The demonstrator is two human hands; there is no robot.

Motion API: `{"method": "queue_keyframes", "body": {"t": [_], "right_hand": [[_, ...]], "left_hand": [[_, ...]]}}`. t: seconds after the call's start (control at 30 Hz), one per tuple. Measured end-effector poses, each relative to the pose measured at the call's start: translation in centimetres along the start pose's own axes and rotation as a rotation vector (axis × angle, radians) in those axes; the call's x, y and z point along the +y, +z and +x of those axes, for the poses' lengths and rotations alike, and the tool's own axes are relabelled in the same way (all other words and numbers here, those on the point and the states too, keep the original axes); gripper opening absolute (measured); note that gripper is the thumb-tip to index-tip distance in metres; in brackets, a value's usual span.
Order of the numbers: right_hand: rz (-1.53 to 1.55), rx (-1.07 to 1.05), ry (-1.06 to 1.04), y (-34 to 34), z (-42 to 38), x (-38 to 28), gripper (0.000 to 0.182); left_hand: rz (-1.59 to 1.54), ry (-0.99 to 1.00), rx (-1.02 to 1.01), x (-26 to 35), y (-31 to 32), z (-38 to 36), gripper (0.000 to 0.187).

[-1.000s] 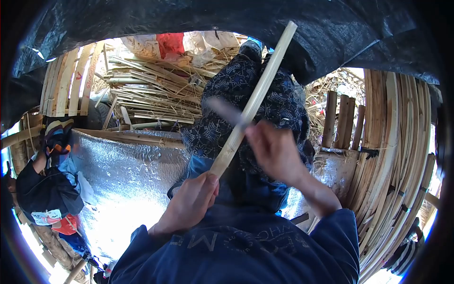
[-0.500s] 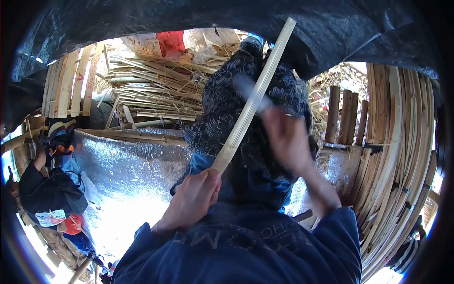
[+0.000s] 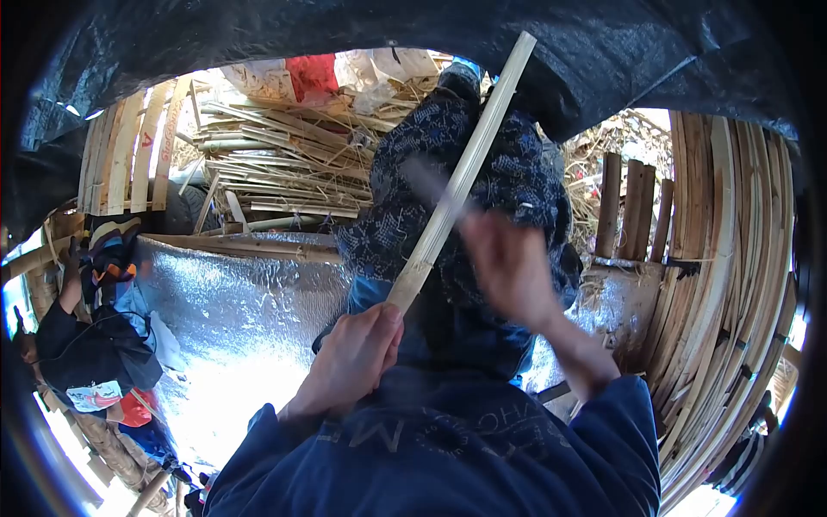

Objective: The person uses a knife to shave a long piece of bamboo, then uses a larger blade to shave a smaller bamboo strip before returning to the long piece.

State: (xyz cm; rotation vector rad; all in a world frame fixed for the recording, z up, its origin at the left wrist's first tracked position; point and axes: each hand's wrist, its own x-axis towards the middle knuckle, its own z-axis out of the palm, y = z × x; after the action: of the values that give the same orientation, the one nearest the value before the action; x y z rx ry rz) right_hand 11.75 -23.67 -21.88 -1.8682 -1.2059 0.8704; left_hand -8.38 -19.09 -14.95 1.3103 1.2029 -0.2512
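Note:
My left hand (image 3: 351, 355) is closed around the lower end of a long, pale bamboo strip (image 3: 484, 142). The strip slants up and away to the right over my lap, its far end near the dark sheeting. My right hand (image 3: 510, 269) is closed on a knife, smeared by motion; its handle is hidden in the fingers. The blurred blade (image 3: 422, 177) lies across the middle of the strip, pointing up-left. Under the strip a dark patterned cloth (image 3: 422, 142) covers my legs.
Split bamboo (image 3: 284, 159) lies piled ahead on the left. Long strips (image 3: 715, 250) stand bundled on the right. Silver foil sheeting (image 3: 233, 297) spreads to my left, beside clothing and a bag (image 3: 99, 353). Black plastic sheeting (image 3: 345, 26) hangs across the top.
My right hand and the blurred knife have shifted a little down and left along the strip, towards my left hand. The left hand and strip have barely moved.

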Motion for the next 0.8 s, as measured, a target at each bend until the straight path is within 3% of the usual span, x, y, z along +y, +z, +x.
{"method": "queue_keyframes", "body": {"t": [0.03,0.1,0.17,0.33,0.43,0.47,0.5,0.57,0.63,0.7,0.77,0.8], "right_hand": [[0.033,-0.001,-0.283,1.8,-1.5,0.7,0.036],[-0.035,-0.090,-0.276,1.4,-1.5,0.1,0.036],[-0.007,0.029,0.073,-0.4,1.6,0.9,0.033],[-0.022,-0.126,-0.259,1.1,-1.2,0.4,0.033],[-0.021,0.040,0.125,-1.4,2.4,0.7,0.033],[0.019,-0.010,0.000,-0.3,0.6,0.1,0.033],[0.072,-0.021,-0.260,1.4,-0.8,-0.5,0.035],[0.013,-0.135,-0.260,1.1,-1.4,-0.9,0.034],[-0.036,0.020,0.085,-0.8,1.5,0.5,0.032],[-0.023,0.076,0.134,-0.9,1.1,0.0,0.032],[0.065,-0.129,-0.245,1.2,-2.5,-1.1,0.036],[0.065,-0.111,-0.292,1.4,-1.9,-0.2,0.036]], "left_hand": [[-0.003,0.005,0.007,0.0,0.1,0.1,0.044],[-0.056,-0.020,0.070,-0.4,0.4,-0.1,0.047],[-0.065,-0.010,0.058,-0.3,0.4,0.2,0.047],[-0.064,-0.051,0.070,0.0,0.4,-0.1,0.047],[-0.051,-0.014,0.070,-0.4,0.7,0.0,0.045],[-0.067,-0.016,0.069,-0.4,0.5,0.0,0.045],[-0.080,-0.020,0.068,-0.4,0.5,0.0,0.044],[-0.066,-0.026,0.066,-0.2,0.4,0.0,0.044],[-0.059,-0.033,0.060,-0.4,0.6,0.0,0.043],[-0.060,0.021,0.034,-0.3,0.6,0.0,0.043],[-0.051,0.018,0.045,-0.1,0.6,-0.1,0.043],[-0.034,0.012,0.048,0.0,0.4,-0.1,0.043]]}}
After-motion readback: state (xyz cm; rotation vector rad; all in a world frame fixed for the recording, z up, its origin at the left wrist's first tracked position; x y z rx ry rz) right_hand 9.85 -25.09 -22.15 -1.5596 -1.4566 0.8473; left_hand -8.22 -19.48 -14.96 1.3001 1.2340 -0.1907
